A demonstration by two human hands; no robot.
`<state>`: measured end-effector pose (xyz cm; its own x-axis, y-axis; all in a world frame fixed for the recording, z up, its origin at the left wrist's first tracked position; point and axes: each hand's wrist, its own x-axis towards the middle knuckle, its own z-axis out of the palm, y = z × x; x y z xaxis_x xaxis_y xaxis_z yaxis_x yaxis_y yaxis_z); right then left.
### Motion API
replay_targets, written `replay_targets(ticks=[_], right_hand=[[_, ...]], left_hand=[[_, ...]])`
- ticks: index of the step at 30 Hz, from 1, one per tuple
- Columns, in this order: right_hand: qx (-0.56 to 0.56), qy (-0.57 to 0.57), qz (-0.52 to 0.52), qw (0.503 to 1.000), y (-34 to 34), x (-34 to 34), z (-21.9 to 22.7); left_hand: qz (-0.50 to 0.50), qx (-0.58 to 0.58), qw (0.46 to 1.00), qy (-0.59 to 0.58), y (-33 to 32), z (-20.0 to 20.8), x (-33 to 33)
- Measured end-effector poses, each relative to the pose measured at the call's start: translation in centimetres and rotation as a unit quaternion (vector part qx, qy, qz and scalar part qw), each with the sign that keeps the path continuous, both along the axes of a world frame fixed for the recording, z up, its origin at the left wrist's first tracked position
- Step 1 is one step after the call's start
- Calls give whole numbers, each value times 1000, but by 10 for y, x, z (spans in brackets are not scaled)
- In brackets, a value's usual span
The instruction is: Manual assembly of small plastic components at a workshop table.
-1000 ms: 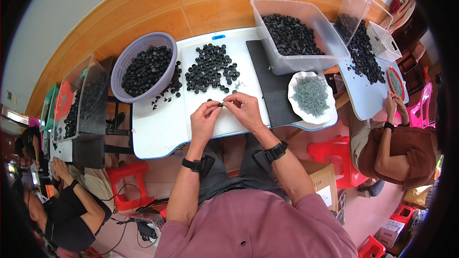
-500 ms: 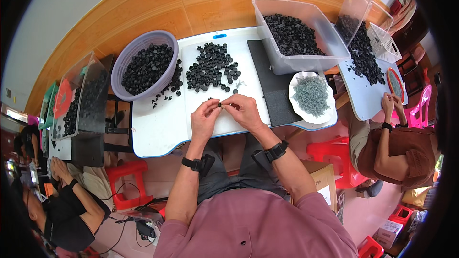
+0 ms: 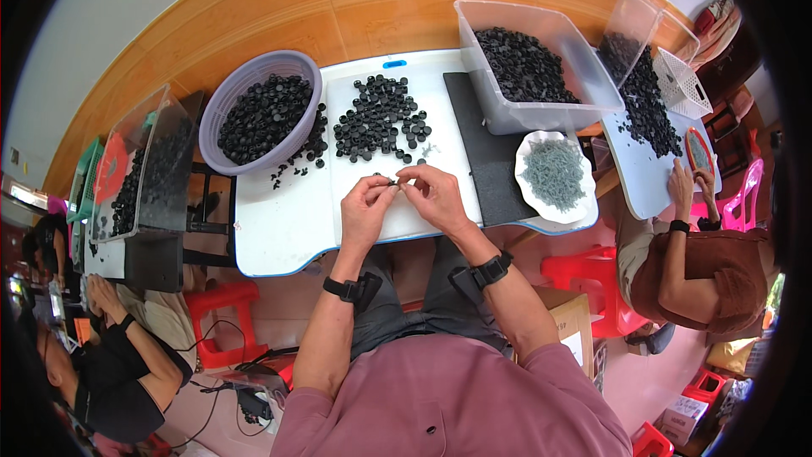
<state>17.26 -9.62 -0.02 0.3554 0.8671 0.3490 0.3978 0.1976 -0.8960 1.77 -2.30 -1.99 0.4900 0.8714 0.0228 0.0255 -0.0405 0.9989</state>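
Over the front part of the white table, my left hand and my right hand meet fingertip to fingertip. Between them is a small black plastic part, pinched from both sides; the fingers cover most of it. Just beyond my hands lies a spread of small round black caps. To their left stands a round purple-grey basket filled with similar black pieces, and tiny dark bits lie scattered beside it. A scalloped white dish at my right holds thin grey-green pieces, too small to identify.
A clear plastic bin of black parts stands at the back right, beside a dark mat. Co-workers sit on both sides; the right one's hands are near an orange-rimmed dish. Left is another clear box of black parts.
My fingers have shifted slightly around the small black part, still pinching it. The right co-worker's hands have separated, one now nearer the orange-rimmed dish. My view has moved slightly.
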Motion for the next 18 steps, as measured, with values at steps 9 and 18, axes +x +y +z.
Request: replay_targets(ticks=[9,18], right_hand=[[94,-173,-7,980,5,-3,-5],[62,-129,-28,989,3,-5,-8]], left_hand=[[31,3,999,-21,-4,-1,6],[29,73,997,-3,-5,-1,4]])
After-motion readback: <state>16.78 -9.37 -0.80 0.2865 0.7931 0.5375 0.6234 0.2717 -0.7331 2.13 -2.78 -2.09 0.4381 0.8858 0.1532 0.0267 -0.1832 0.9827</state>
